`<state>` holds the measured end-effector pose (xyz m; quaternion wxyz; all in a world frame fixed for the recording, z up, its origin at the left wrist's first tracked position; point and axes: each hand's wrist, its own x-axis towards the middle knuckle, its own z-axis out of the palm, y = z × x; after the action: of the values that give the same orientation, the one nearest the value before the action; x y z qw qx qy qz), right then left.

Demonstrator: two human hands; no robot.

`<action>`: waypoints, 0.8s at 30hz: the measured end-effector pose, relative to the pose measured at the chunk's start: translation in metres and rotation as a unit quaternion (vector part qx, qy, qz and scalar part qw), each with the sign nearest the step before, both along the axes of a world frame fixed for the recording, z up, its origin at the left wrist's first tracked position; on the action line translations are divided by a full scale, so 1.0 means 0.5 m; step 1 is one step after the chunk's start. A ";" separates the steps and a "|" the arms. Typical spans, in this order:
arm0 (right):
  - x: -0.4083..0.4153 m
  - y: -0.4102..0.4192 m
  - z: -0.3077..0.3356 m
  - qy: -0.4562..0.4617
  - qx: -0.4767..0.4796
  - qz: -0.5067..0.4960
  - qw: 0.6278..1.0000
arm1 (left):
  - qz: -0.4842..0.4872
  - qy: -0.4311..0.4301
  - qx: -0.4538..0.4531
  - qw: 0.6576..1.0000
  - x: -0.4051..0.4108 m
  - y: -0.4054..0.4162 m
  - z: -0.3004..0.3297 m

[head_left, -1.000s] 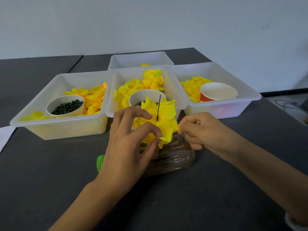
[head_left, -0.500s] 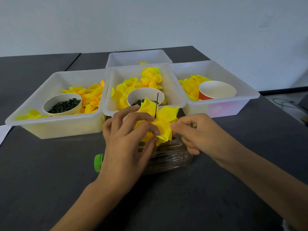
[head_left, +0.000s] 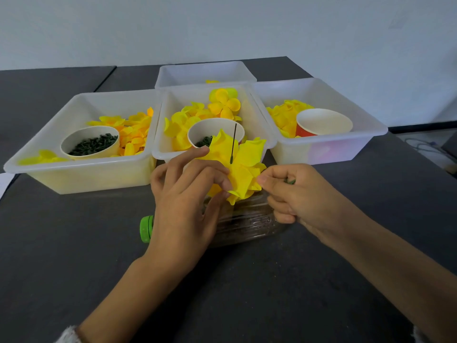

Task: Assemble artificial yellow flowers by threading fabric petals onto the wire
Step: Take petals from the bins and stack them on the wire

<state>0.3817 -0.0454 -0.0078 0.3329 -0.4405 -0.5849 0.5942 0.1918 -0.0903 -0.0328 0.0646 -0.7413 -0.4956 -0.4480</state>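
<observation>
A yellow fabric flower [head_left: 243, 164] sits threaded on a thin dark wire [head_left: 233, 143] that sticks up through its middle. My left hand [head_left: 188, 201] pinches the flower's left petals between thumb and fingers. My right hand [head_left: 294, 191] pinches a petal at the flower's right edge and holds a small green piece [head_left: 289, 180] in its curled fingers. Below the flower lies a clear plastic bottle [head_left: 247, 221] with a green cap [head_left: 146, 229]; the wire's lower end is hidden.
Three white tubs stand behind: left tub [head_left: 81, 169] with petals and a cup of green pieces [head_left: 90, 143], middle tub [head_left: 170, 105] with yellow petals and a cup [head_left: 215, 129], right tub [head_left: 346, 149] with a red cup [head_left: 321, 122]. A fourth tub [head_left: 205, 74] sits behind. Dark table [head_left: 74, 256].
My right hand has moved left, closer to the flower's right edge. My left hand stays on the petals, with its fingers shifted a little.
</observation>
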 end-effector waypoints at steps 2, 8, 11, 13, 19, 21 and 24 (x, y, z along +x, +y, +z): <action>0.001 0.003 0.003 -0.028 0.021 -0.008 0.999 | 0.005 0.011 0.000 1.000 0.000 0.001 -0.002; 0.000 0.023 0.022 -0.086 0.056 -0.022 0.994 | 0.015 0.021 0.006 1.000 -0.004 0.002 -0.004; 0.001 0.031 0.032 -0.109 0.058 -0.019 0.992 | 0.017 0.027 0.007 0.999 -0.005 0.002 -0.004; 0.000 0.037 0.038 -0.120 0.060 -0.022 0.991 | 0.015 0.027 0.009 0.999 -0.005 0.003 -0.004; -0.002 0.045 0.049 -0.149 0.071 -0.015 0.986 | 0.009 0.023 0.014 1.000 -0.007 0.006 -0.008; -0.001 0.042 0.045 -0.144 0.062 -0.006 0.988 | 0.004 0.019 0.014 1.000 -0.007 0.006 -0.008; 0.001 0.029 0.040 -0.145 0.056 0.014 0.988 | 0.001 -0.003 0.008 1.000 -0.001 0.002 -0.004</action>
<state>0.3823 -0.0307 0.0123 0.2604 -0.4947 -0.6651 0.4951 0.1914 -0.0894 -0.0350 0.0697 -0.7393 -0.4924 -0.4541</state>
